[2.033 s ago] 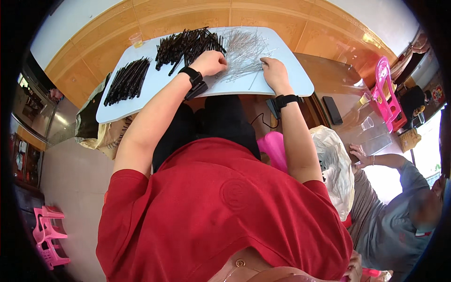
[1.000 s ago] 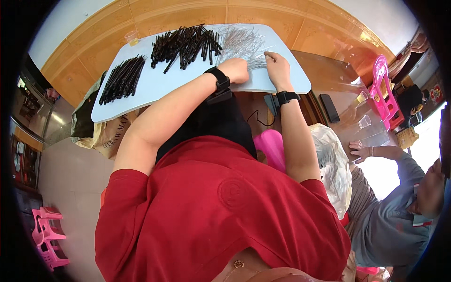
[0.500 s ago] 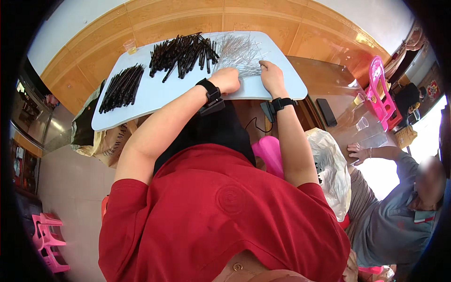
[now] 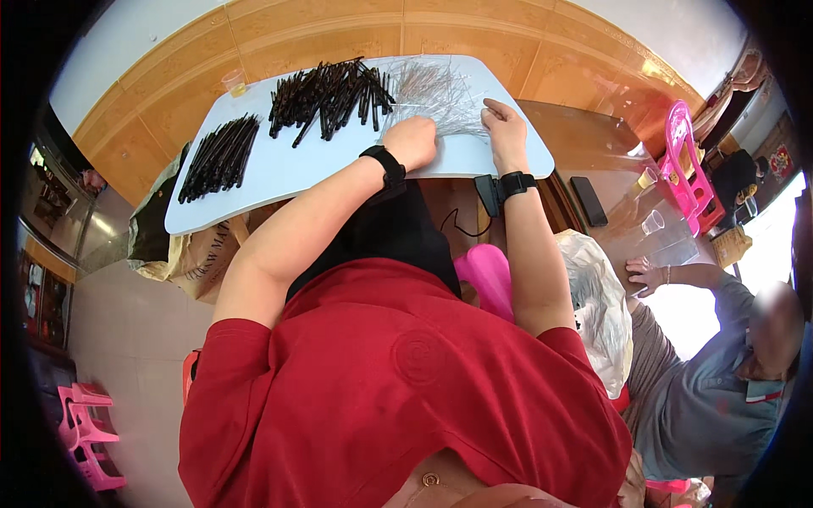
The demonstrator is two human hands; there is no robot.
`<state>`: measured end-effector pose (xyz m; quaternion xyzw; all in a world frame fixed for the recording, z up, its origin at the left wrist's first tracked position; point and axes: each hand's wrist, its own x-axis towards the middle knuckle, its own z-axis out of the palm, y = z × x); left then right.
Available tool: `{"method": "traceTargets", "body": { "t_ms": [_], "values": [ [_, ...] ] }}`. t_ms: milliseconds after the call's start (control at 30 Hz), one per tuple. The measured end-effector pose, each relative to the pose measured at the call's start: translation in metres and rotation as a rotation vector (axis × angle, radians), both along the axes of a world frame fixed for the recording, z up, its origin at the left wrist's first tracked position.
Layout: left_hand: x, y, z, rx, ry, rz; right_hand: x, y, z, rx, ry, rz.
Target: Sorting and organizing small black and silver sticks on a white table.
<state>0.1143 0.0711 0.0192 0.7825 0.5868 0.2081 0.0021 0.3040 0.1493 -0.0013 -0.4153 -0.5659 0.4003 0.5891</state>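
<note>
My left hand is closed at the near edge of a loose pile of thin, clear, wire-like strands. Its curled fingers face away, so whatever they hold is hidden. At the right side of the same pile, my right hand has its fingers drawn together in a pinch; anything between them is too fine to make out. A large heap of thin black sticks lies left of the strands. Farther left, a smaller bunch of black sticks rests in a more even row. All lie on a pale blue tabletop.
A plastic cup stands at the table's far left edge. On the brown table to the right are a black phone and clear cups. A white plastic bag is beside my right arm. Another person sits at the right.
My right hand has shifted to the right, away from my left hand. My left hand has moved slightly right and turned a little, staying closed.
</note>
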Motion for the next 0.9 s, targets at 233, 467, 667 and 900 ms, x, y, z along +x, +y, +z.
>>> {"method": "traceTargets", "body": {
  "t_ms": [233,467,667,900],
  "values": [
    [-0.004,-0.003,0.0,0.006,-0.075,0.016,0.008,0.003,0.008,0.013,0.179,-0.002],
    [-0.005,-0.004,-0.007,0.02,-0.104,0.004,0.019,0.005,0.013,0.033,0.508,-0.05],
    [-0.004,-0.002,-0.018,0.113,-0.143,-0.005,0.038,0.001,0.038,0.419,0.368,-0.393],
    [-0.007,-0.002,-0.016,0.097,-0.302,-0.173,0.021,-0.036,0.081,0.531,0.475,-0.283]
  ]
}}
